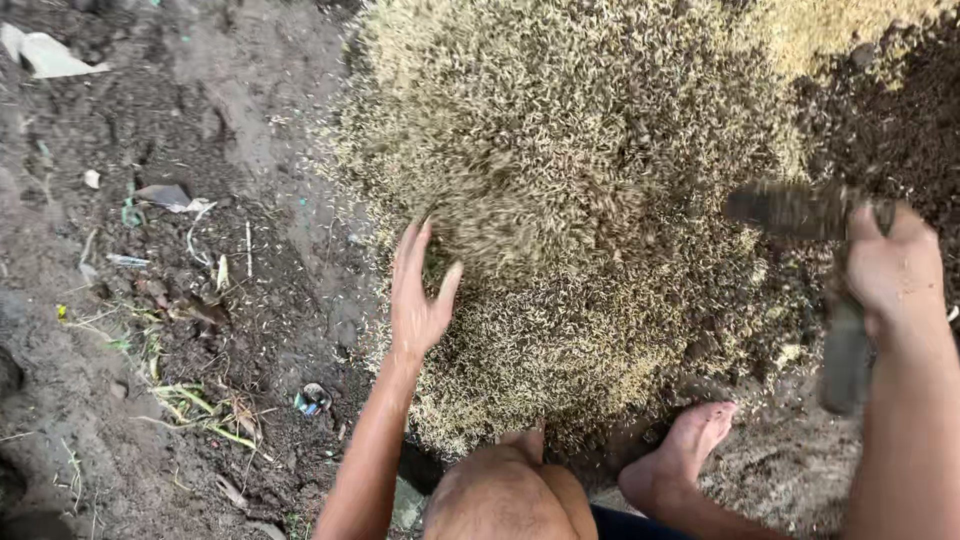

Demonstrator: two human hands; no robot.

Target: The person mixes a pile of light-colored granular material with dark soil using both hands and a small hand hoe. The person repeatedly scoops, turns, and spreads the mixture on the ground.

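A wide heap of pale rice husks (pixel 570 150) lies on dark soil in front of me. My left hand (pixel 418 295) is open, fingers spread, pushing into the near left edge of the heap, with husks blurred in motion just past the fingertips. My right hand (pixel 893 268) is closed on the handle of a dark hand tool (pixel 845 350), whose blurred dark head (pixel 790 208) sits over the right side of the heap. My bare foot (pixel 685 450) and knee (pixel 505 490) are at the bottom of the view, at the heap's near edge.
Dark soil (pixel 900 120) borders the heap at right. Bare muddy ground (pixel 180 330) at left holds scraps of plastic litter (pixel 165 197), a white fragment (pixel 45 55), a small crushed wrapper (pixel 313 400) and some grass blades (pixel 190 405).
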